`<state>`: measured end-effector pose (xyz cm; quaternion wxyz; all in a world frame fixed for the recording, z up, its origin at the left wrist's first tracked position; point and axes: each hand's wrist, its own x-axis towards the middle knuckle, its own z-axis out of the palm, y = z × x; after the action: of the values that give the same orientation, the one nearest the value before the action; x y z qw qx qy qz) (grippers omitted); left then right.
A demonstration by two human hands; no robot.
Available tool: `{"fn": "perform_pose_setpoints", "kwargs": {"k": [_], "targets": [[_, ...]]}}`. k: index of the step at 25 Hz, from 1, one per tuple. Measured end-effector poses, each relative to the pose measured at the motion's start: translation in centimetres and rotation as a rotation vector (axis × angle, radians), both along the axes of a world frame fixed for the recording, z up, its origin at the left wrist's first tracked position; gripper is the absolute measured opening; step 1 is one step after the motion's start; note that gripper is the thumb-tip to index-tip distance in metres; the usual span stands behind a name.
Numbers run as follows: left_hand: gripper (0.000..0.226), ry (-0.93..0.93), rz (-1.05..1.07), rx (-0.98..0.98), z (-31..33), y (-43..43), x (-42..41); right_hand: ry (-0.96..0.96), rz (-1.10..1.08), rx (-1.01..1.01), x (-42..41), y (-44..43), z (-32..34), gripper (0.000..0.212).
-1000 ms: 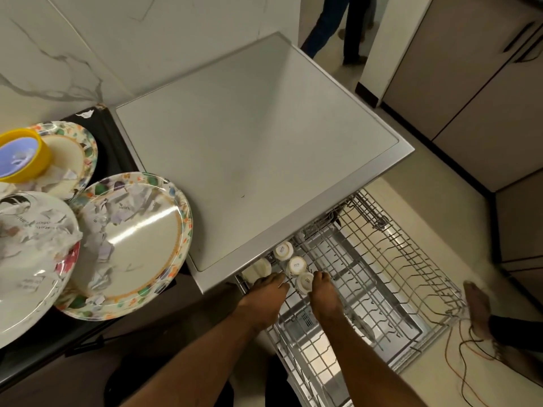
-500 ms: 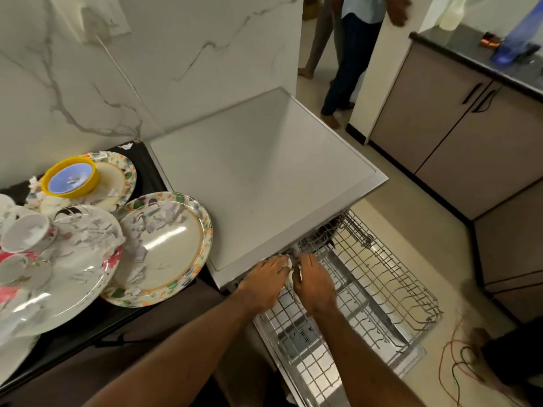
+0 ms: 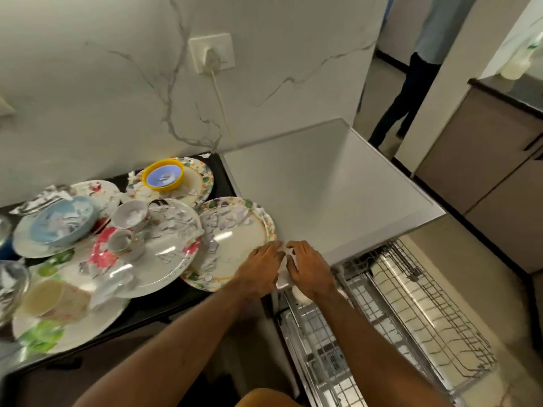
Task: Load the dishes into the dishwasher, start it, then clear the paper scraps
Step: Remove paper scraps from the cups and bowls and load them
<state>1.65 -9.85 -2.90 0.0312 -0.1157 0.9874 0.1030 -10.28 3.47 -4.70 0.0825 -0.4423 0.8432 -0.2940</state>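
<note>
My left hand (image 3: 261, 267) and my right hand (image 3: 308, 265) are pressed close together at the front left corner of the dishwasher top (image 3: 323, 198). Their fingers curl around a small white thing (image 3: 284, 273); blur hides what it is. Below them the wire rack (image 3: 417, 324) is pulled out. Just left of my left hand lies a floral-rim plate (image 3: 235, 242) strewn with paper scraps. Further left are a large white flowered plate (image 3: 167, 245), two small cups (image 3: 130, 214), a blue bowl (image 3: 61, 220) and a yellow bowl (image 3: 163, 174), all littered with scraps.
The dishes crowd a black counter (image 3: 226, 177) against a marble wall. A wall socket (image 3: 210, 54) with a cord hangs above. A person (image 3: 411, 83) stands in the doorway at the back right. Brown cabinets (image 3: 484, 177) line the right side.
Both hands have risen from the small white cups in the rack to the dishwasher's front left corner, staying together. The view has tilted up and left, showing more dishes.
</note>
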Motion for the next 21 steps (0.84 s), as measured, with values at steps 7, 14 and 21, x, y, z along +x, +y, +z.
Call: {"fn": "perform_pose_setpoints", "kwargs": {"k": [7, 14, 21], "targets": [[0.065, 0.066, 0.269, -0.115, 2.7, -10.8, 10.4, 0.046, 0.241, -0.049, 7.4, -11.3, 1.7, 0.035], [0.097, 0.245, 0.826, 0.018, 3.4, -17.7, 20.1, 0.099, 0.382, -0.017, 11.6, -17.9, 3.2, 0.031], [0.107, 0.43, 1.094, 0.409, 0.3, -22.1, 23.2, 0.094, 0.366, 0.007, 13.4, -21.8, 4.0, 0.032]]}}
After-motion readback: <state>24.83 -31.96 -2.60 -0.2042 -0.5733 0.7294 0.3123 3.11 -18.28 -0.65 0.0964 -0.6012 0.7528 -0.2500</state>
